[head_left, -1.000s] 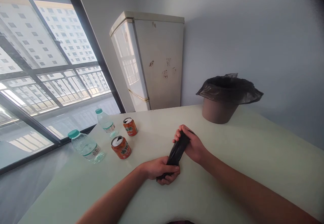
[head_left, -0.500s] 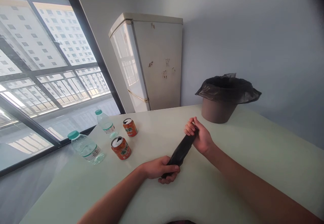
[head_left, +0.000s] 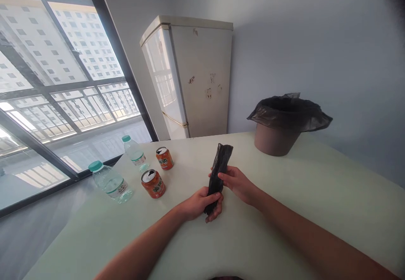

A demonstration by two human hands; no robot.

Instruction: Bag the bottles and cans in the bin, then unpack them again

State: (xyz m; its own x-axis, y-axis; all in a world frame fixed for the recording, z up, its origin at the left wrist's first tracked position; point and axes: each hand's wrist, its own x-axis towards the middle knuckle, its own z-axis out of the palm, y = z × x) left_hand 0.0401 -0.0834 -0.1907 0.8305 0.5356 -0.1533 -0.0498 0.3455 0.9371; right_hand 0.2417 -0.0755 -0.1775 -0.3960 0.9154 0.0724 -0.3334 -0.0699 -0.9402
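While the left hand (head_left: 201, 204) grips the black plastic (head_left: 217, 180) at its lower end, the right hand (head_left: 238, 183) holds it mid-length; it's tilted over the worktop (head_left: 196, 252). To its left: near can (head_left: 153, 185) and near bottle (head_left: 110, 183), then far can (head_left: 165, 160) and far bottle (head_left: 133, 150). Lined bin (head_left: 275, 140) back right, fridge (head_left: 202, 60) beyond.

Just 1 cam, worn on the head, looking forward and down from above and behind the grip of the left hand (head_left: 200, 204) and right hand (head_left: 237, 182). Close enough that the forearms (head_left: 145, 242) run in below it, wide enough to catch the fridge (head_left: 204, 73) well beyond.
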